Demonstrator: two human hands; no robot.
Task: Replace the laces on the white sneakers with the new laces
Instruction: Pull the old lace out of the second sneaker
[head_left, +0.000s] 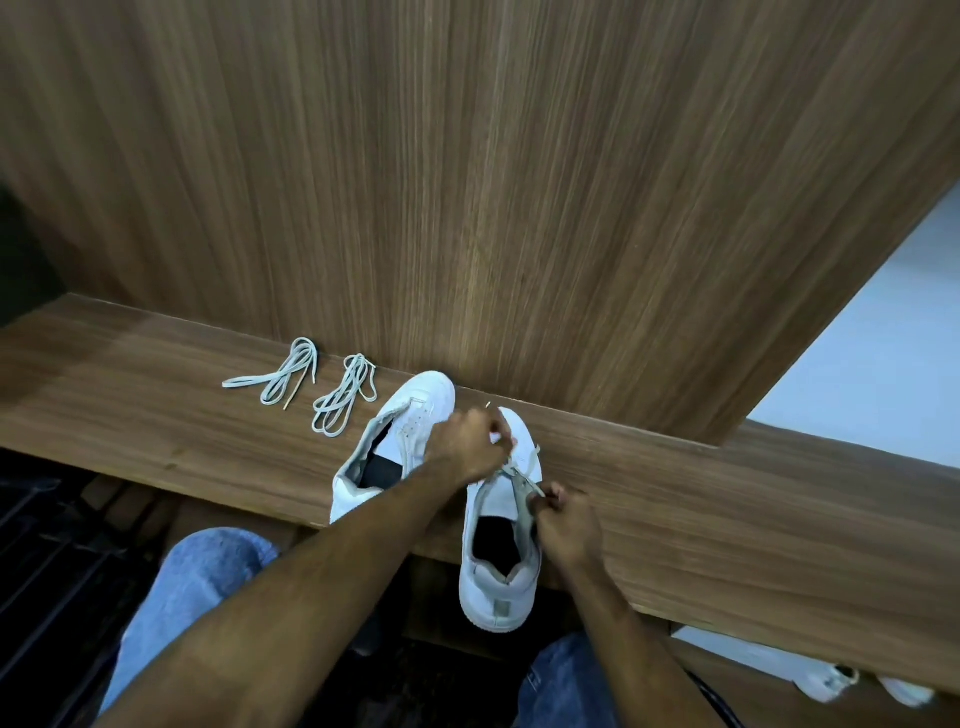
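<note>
- Near white sneaker (500, 551): toe toward wall panel (467, 182), heel overhanging shelf edge (156, 415); upper clean, partly laced.
- Left hand (467, 441) and right hand (569, 525) each pinch its lace (522, 480).

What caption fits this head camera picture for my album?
Two hands lace a white sneaker on a wooden ledge, beside its laceless twin and two lace bundles.

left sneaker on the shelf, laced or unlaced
Unlaced. The left sneaker shows no lace across its open tongue, and two bundled laces lie loose beside it on the wooden shelf.
</note>
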